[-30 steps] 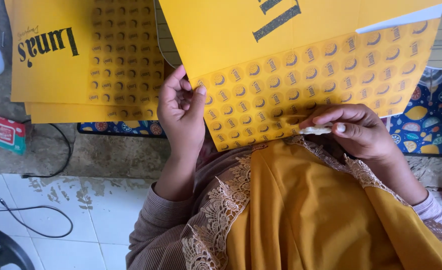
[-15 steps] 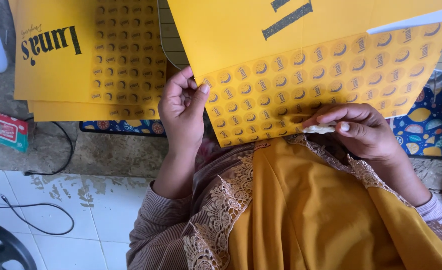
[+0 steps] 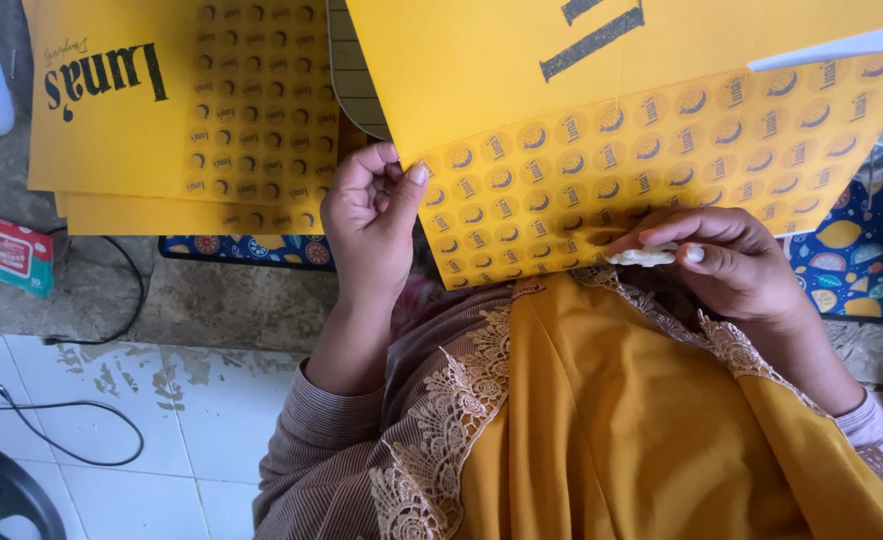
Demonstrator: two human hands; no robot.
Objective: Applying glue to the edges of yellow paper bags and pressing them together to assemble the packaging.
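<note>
Left hand pinched the yellow printed sticker sheet's edge; right hand pinched a small white scrap.

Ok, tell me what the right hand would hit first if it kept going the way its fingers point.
The right hand points left along the lower edge of the yellow sticker sheet. Going on, it would probably meet the left hand holding that sheet's corner, though depth is unclear.

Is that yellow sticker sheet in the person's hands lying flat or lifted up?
Lifted. The left hand pinches the sticker sheet at its corner, the right hand works at its lower edge.
</note>
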